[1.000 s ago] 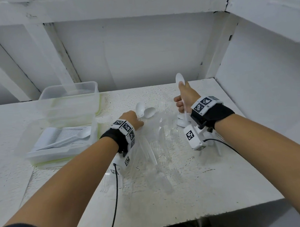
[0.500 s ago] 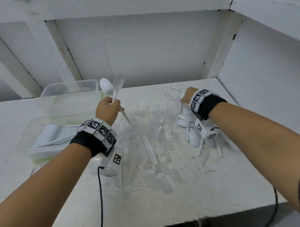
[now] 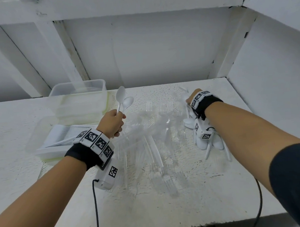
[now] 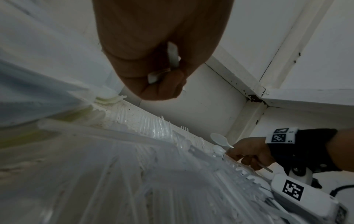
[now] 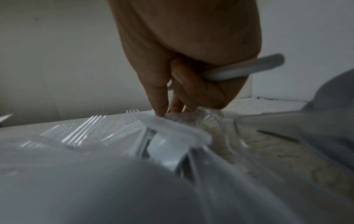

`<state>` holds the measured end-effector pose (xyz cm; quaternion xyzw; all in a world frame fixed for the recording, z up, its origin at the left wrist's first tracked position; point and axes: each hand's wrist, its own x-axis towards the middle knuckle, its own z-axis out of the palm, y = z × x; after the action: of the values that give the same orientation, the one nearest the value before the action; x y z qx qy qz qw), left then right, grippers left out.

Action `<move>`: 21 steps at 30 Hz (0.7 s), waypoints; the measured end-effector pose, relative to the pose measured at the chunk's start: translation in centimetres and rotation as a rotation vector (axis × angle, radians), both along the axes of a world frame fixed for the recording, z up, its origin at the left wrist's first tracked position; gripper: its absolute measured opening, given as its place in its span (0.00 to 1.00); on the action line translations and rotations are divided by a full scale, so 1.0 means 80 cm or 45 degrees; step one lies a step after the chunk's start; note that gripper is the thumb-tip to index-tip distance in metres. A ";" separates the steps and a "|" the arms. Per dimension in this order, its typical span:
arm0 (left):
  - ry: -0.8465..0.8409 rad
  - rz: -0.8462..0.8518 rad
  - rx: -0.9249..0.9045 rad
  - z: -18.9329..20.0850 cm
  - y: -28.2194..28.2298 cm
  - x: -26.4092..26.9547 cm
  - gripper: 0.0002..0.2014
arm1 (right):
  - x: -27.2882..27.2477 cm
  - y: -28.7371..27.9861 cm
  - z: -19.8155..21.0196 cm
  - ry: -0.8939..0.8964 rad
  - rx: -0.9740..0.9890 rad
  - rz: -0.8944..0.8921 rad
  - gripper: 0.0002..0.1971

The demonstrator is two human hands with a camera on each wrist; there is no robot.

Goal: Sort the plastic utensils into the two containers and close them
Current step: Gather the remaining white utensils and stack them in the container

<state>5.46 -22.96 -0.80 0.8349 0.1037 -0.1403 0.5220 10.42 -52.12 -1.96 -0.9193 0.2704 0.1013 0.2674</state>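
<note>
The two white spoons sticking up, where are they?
In the head view, the two white spoons stand in the left hand, raised above the table, just right of the empty container.

Bare storage nook, rough white-painted shelf (image 3: 116, 212), whitewashed wall (image 3: 142, 52); chipped painted beams (image 3: 68, 48) overhead

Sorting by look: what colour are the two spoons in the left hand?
Opaque white; the two spoons in the left hand show best in the head view.

Spoons (image 3: 123, 101): opaque white plastic, smooth, slight sheen. Forks (image 3: 165, 110): clear glossy plastic. Containers (image 3: 77, 93): translucent plastic. Table (image 3: 186, 207): white-painted, rough, speckled. Wrist straps (image 3: 83, 157): black cloth.
</note>
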 end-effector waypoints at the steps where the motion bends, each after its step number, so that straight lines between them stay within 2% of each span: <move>1: 0.004 -0.005 0.003 0.000 0.001 -0.001 0.09 | -0.001 0.002 0.001 -0.001 0.001 0.000 0.21; 6: 0.001 -0.093 -0.003 0.003 -0.008 -0.004 0.11 | 0.007 0.001 0.010 -0.161 0.101 -0.043 0.18; 9: -0.089 -0.228 0.075 0.008 -0.028 -0.006 0.13 | 0.010 0.001 0.024 -0.437 0.174 -0.149 0.14; 11: -0.134 -0.352 0.064 0.010 -0.049 -0.007 0.08 | 0.006 0.002 0.033 -0.682 0.224 -0.212 0.09; 14: -0.131 -0.597 0.047 0.013 -0.084 -0.009 0.05 | -0.008 0.005 0.054 -0.899 0.287 -0.267 0.08; 16: -0.105 -0.697 0.052 0.012 -0.111 -0.011 0.05 | -0.021 0.001 0.065 -0.929 0.493 -0.301 0.09; 18: -0.159 -0.740 0.145 0.008 -0.139 -0.011 0.06 | -0.037 -0.004 0.072 -0.809 0.692 -0.298 0.13; 21: -0.293 -0.794 0.381 -0.005 -0.176 -0.008 0.07 | -0.059 -0.011 0.069 -0.608 0.663 -0.247 0.08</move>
<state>4.82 -37.03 -1.17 0.9039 -0.1960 -0.1811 0.3342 5.67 -52.98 3.55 -0.7881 0.2514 -0.0766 0.5566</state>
